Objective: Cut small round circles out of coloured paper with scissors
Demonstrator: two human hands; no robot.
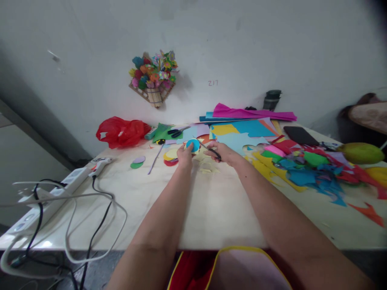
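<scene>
Held up over the middle of the table, a blue paper circle (193, 143) is pinched in my left hand (184, 156), the thumb across its face. Pale yellow paper shows behind the circle's edge. My right hand (223, 153) grips a pair of scissors (214, 153) by the dark handles, blades pointing left toward the paper; whether they touch it is hard to tell. Pale yellow scraps (206, 166) lie below my hands. Just left of my left hand are yellow circles (171, 154) and a red paper circle (171, 162), partly covered.
Lilac and green circles (137, 164) lie farther left. A red plastic bag (122, 132) and a second pair of scissors (178, 131) sit behind. Coloured scraps (314, 169) heap at right near a phone (300, 135). A power strip (57, 195) with cables lines the left edge.
</scene>
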